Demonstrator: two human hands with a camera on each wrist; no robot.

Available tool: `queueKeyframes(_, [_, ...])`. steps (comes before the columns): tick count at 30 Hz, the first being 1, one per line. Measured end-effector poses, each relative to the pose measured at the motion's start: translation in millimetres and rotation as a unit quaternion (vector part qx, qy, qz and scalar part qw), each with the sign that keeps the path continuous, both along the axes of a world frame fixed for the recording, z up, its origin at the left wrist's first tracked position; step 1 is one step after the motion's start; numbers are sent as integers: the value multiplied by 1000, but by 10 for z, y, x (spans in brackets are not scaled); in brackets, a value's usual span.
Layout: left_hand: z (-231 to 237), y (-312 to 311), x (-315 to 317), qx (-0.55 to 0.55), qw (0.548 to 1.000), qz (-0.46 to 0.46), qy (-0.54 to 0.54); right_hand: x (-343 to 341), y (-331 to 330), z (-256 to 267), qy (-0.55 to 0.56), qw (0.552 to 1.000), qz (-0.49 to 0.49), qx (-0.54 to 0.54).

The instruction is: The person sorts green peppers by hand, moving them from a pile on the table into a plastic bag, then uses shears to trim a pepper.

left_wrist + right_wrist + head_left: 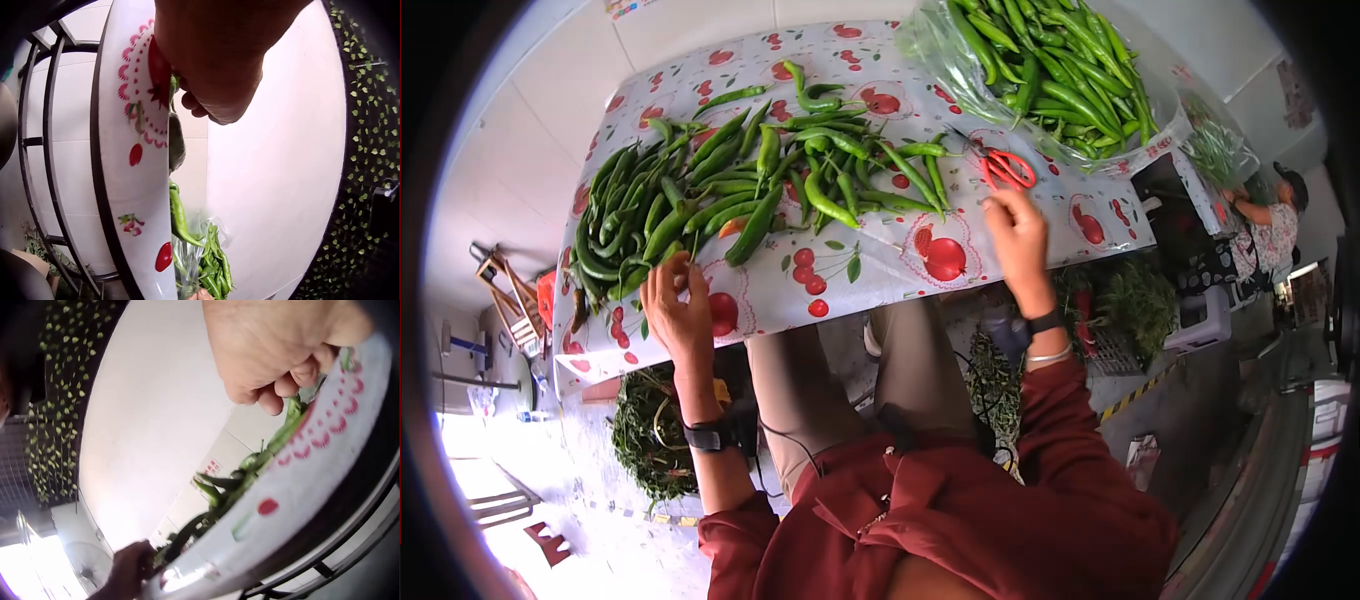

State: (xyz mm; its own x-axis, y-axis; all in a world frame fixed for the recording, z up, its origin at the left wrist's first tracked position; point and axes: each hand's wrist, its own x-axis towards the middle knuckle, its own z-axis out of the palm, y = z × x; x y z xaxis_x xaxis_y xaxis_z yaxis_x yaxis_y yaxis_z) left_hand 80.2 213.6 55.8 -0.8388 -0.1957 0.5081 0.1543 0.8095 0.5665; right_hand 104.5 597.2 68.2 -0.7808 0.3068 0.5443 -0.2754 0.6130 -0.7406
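Note:
A pile of green peppers (730,180) lies on the left and middle of the patterned tablecloth. At its near left edge, my left hand (678,310) rests with loosely bent fingers beside the peppers; whether its fingertips touch one is unclear. In the left wrist view, that hand (215,59) hides part of the peppers behind it. Red-handled scissors (1012,170) lie on the cloth right of the pile. My right hand (1018,240) is just below their handles, fingers loosely bent, with no grip visible. The right wrist view shows this hand (281,353) above the cloth, peppers beyond.
A clear plastic bag of green peppers (1080,90) stands at the table's back right. The table's front edge (850,310) runs above my lap. Greens fill a crate (1125,315) at the right, and cut greens (650,430) lie below left. Another person (1275,225) is at far right.

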Motion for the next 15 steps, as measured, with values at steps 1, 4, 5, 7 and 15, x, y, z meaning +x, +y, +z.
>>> queueKeyframes(1, [15,-25,3,-45,998,13,37,-67,162,19,-23,999,-26,33])
queueKeyframes(4, [-50,-161,-33,-107,993,22,39,-279,522,105,-53,974,-76,209])
queueKeyframes(5, [-65,-165,-26,-127,991,27,39,-337,629,108,-93,961,-76,248])
queueKeyframes(7, [-57,-209,-41,-134,991,12,21,-500,845,22,-127,954,-29,271])
queueKeyframes(15, [118,-240,-18,-61,997,17,38,-735,930,104,-293,908,-15,298])
